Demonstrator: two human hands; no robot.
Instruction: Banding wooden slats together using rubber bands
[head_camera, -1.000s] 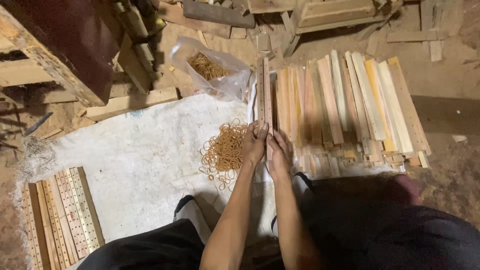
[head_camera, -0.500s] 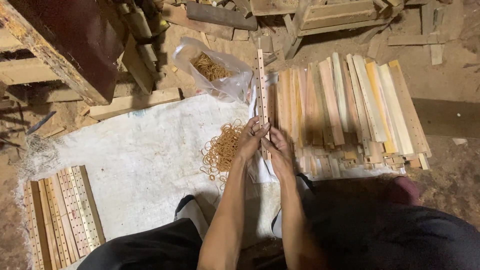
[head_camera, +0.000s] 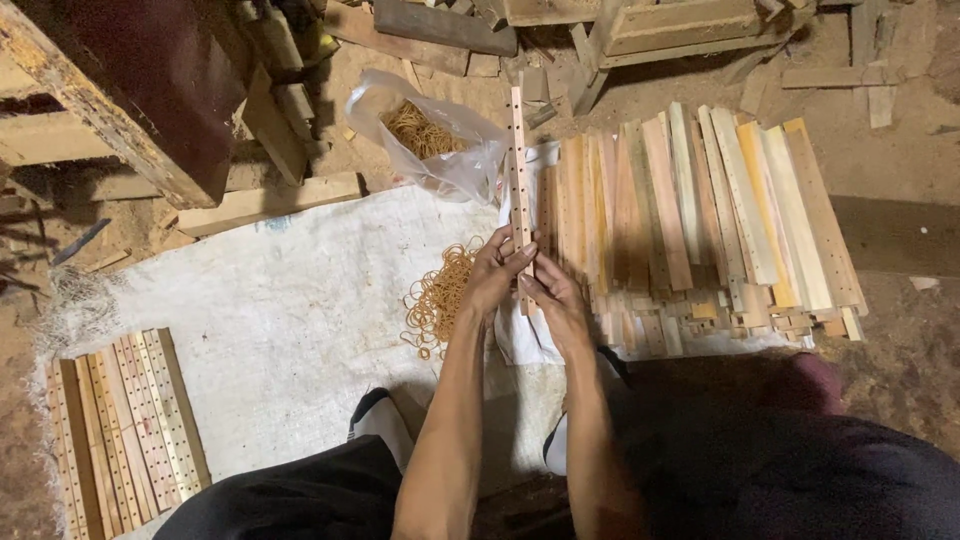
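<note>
Since the earlier frames the perforated wooden strip (head_camera: 519, 170) has been raised further, so that its far end now reaches up past the clear plastic bag (head_camera: 440, 140). The strip is gripped at its near end by both hands: the left hand (head_camera: 497, 275) is closed around it from the left, and the right hand (head_camera: 553, 300) is closed around it just below, from the right. A loose heap of rubber bands (head_camera: 440, 295) lies just left of the hands on the white sheet (head_camera: 270, 310). More bands are held in the bag. A row of wooden slats (head_camera: 700, 210) is spread to the right, and drilled strips (head_camera: 125, 430) are laid at the lower left.
</note>
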